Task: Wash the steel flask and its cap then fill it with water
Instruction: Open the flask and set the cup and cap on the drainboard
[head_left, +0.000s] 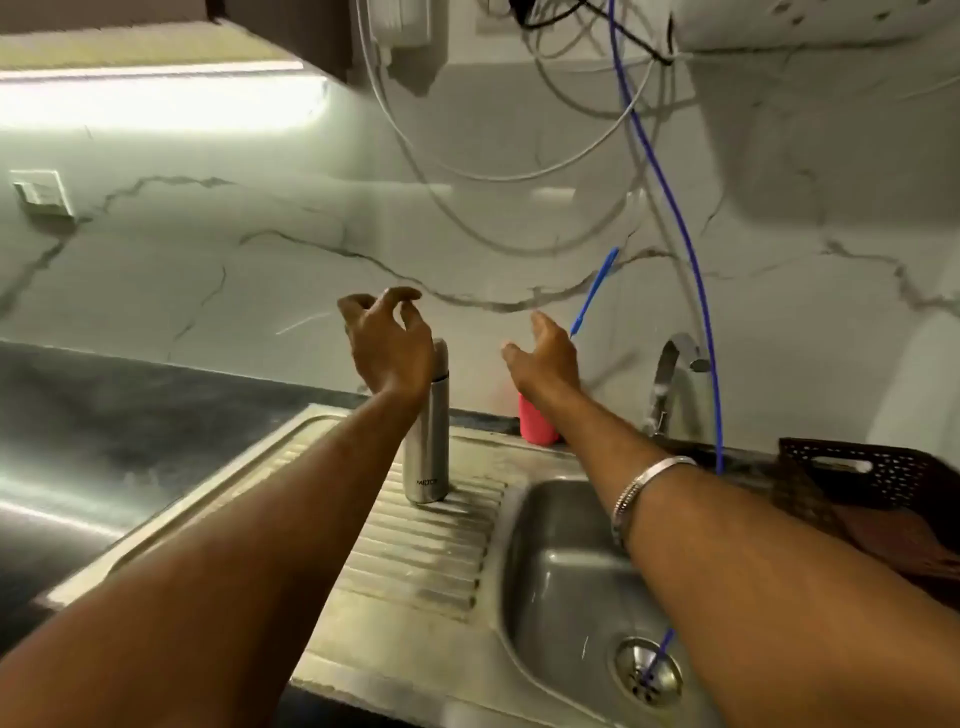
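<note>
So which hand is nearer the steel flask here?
Left. The left hand hovers at the steel flask top, overlapping it in view; the right hand is off to its right, above the pink cup.

The left hand (387, 340) and forearm cover the upper left side of the steel flask (427, 457), so its cap is only partly visible. The right forearm hides most of the pink cup (535, 423) and part of the sink (550, 587) basin. The dark basket (857, 467) is cut off by the right edge; its contents are indistinct.
</note>
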